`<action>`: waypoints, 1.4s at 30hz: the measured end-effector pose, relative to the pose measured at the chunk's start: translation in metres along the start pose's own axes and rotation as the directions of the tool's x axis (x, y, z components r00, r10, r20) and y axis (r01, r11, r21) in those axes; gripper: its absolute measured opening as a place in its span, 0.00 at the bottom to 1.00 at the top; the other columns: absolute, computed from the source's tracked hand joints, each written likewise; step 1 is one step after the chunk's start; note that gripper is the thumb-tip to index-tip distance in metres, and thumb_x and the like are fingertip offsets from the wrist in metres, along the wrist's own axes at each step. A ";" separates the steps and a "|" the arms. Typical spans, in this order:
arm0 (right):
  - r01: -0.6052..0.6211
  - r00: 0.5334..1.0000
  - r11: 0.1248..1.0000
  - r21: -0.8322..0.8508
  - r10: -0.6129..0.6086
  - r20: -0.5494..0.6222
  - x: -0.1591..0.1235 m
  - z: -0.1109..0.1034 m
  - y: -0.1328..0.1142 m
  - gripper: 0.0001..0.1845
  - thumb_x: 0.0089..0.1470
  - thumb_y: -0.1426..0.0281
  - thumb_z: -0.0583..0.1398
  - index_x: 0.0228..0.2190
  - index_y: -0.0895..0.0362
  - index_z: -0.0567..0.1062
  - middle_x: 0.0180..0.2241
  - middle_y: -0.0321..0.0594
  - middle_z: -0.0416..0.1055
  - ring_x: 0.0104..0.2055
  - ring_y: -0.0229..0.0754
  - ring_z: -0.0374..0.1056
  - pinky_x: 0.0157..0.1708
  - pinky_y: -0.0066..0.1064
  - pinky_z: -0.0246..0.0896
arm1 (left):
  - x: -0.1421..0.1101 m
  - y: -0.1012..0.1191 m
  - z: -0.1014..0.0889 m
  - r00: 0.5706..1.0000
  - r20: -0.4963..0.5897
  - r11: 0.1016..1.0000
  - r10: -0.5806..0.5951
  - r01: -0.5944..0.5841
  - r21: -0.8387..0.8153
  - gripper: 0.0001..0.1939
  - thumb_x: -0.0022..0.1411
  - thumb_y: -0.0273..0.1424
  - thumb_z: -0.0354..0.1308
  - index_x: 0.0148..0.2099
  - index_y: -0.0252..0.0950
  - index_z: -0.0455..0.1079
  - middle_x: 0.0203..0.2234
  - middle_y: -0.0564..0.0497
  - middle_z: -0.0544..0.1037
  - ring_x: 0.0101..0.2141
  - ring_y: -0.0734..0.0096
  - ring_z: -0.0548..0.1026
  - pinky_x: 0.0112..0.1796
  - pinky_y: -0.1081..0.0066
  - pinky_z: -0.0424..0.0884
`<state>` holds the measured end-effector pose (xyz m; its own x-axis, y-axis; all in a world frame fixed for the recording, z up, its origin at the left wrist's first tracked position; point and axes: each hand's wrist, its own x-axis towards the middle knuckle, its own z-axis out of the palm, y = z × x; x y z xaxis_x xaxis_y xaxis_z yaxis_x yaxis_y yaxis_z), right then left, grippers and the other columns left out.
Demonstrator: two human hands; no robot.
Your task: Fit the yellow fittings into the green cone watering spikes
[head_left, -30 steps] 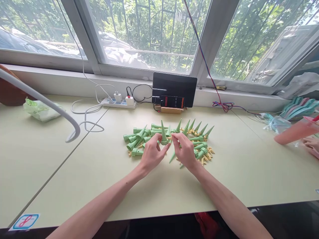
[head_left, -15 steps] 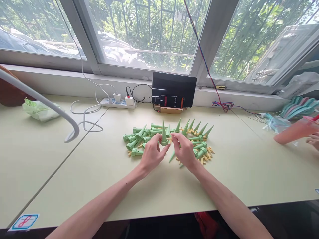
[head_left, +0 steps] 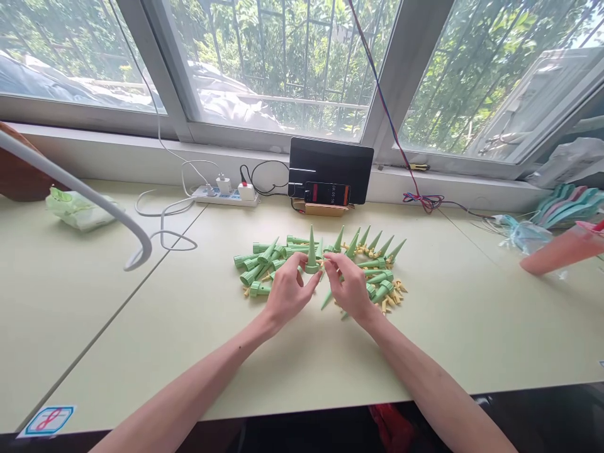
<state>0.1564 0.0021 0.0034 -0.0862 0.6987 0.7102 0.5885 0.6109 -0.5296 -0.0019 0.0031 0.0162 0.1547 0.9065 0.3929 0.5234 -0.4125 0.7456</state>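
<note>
My left hand (head_left: 290, 290) grips a green plastic watering spike (head_left: 311, 251) by its wide ribbed collar, the point facing up. My right hand (head_left: 350, 286) pinches a small yellow peg (head_left: 322, 264) against the collar's right side; fingertips hide most of the peg. Beyond and left of my left hand lies a heap of green spike bodies (head_left: 251, 275). More green spikes (head_left: 383, 275) lie on their sides by my right hand, among loose yellow pegs (head_left: 399, 289). Behind them, several spikes (head_left: 372, 244) stand point up with yellow pegs at their bases.
A phone (head_left: 327, 193) leans on a dark tablet (head_left: 330, 167) at the back. Left of it sit a power strip (head_left: 221, 196) and white cables. A white curved bar (head_left: 108, 211) crosses the left side. A pink cup (head_left: 561, 248) lies tilted at the right.
The held spike has straightened and shifted slightly right. Less of the yellow peg shows between the collar and my right fingertips. A co-worker's hand at the right edge has left the view.
</note>
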 end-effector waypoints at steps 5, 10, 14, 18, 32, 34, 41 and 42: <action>-0.024 0.998 0.999 0.040 0.022 0.062 0.001 -0.001 -0.003 0.09 0.64 0.66 0.56 0.44 0.55 0.72 0.36 0.42 0.72 0.30 0.37 0.69 0.26 0.28 0.67 | 0.001 0.001 -0.001 1.000 -0.010 1.000 -0.009 0.009 -0.005 0.11 0.62 0.39 0.57 0.39 0.38 0.62 0.31 0.55 0.72 0.17 0.79 0.63 0.24 0.73 0.62; -0.023 0.998 0.999 0.046 0.020 0.056 0.000 0.000 -0.001 0.08 0.64 0.66 0.55 0.42 0.55 0.72 0.36 0.42 0.72 0.31 0.38 0.69 0.26 0.28 0.66 | 0.000 0.000 0.000 1.000 0.002 1.000 0.004 -0.004 -0.010 0.10 0.62 0.39 0.56 0.40 0.38 0.63 0.32 0.54 0.73 0.18 0.80 0.63 0.24 0.73 0.63; -0.015 0.999 0.999 0.036 0.014 0.035 -0.001 0.001 0.000 0.07 0.64 0.67 0.56 0.40 0.55 0.72 0.34 0.41 0.72 0.31 0.38 0.69 0.26 0.28 0.66 | 0.001 0.000 0.000 1.000 -0.003 1.000 0.018 -0.018 -0.015 0.10 0.62 0.37 0.57 0.42 0.38 0.64 0.35 0.52 0.73 0.18 0.80 0.64 0.24 0.73 0.65; 0.004 1.000 1.000 0.013 -0.004 0.018 -0.001 0.001 0.001 0.07 0.64 0.67 0.55 0.39 0.55 0.72 0.31 0.39 0.71 0.30 0.38 0.69 0.27 0.28 0.66 | 0.001 0.000 -0.001 1.000 0.008 0.998 0.004 -0.003 -0.057 0.09 0.61 0.35 0.57 0.42 0.38 0.63 0.40 0.51 0.73 0.18 0.81 0.66 0.24 0.73 0.66; -0.020 0.999 1.000 0.009 0.020 0.042 -0.003 0.003 0.002 0.09 0.65 0.68 0.53 0.40 0.57 0.71 0.25 0.36 0.70 0.23 0.36 0.65 0.26 0.27 0.61 | 0.000 -0.005 0.002 0.999 0.032 0.991 0.033 -0.028 -0.134 0.08 0.62 0.28 0.55 0.45 0.40 0.63 0.42 0.51 0.70 0.21 0.82 0.70 0.22 0.76 0.69; -0.018 0.999 1.000 0.004 0.017 0.041 -0.003 0.004 0.002 0.09 0.65 0.69 0.52 0.40 0.57 0.71 0.24 0.35 0.69 0.23 0.35 0.64 0.26 0.27 0.59 | 0.000 -0.005 0.003 0.999 0.026 0.989 0.041 -0.037 -0.141 0.08 0.62 0.28 0.55 0.45 0.40 0.63 0.41 0.51 0.69 0.22 0.82 0.70 0.22 0.76 0.69; -0.057 0.998 0.998 0.024 0.056 0.042 -0.004 0.003 0.003 0.09 0.66 0.70 0.51 0.41 0.57 0.70 0.22 0.32 0.65 0.21 0.34 0.60 0.24 0.26 0.56 | -0.001 -0.007 0.006 0.997 0.004 0.986 0.071 -0.069 -0.152 0.08 0.62 0.28 0.56 0.44 0.40 0.64 0.40 0.52 0.69 0.22 0.83 0.69 0.22 0.78 0.68; -0.070 0.997 0.997 0.031 0.068 0.047 -0.004 0.003 0.003 0.09 0.66 0.69 0.51 0.41 0.57 0.70 0.21 0.32 0.65 0.20 0.34 0.60 0.24 0.26 0.56 | -0.001 -0.008 0.006 0.998 -0.001 0.987 0.066 -0.066 -0.147 0.09 0.61 0.28 0.57 0.44 0.40 0.64 0.41 0.52 0.69 0.21 0.84 0.69 0.22 0.78 0.68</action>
<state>0.1563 0.0020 -0.0028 -0.0834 0.7554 0.6499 0.5681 0.5718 -0.5918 -0.0007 0.0058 0.0066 0.1884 0.8771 0.4417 0.3831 -0.4798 0.7893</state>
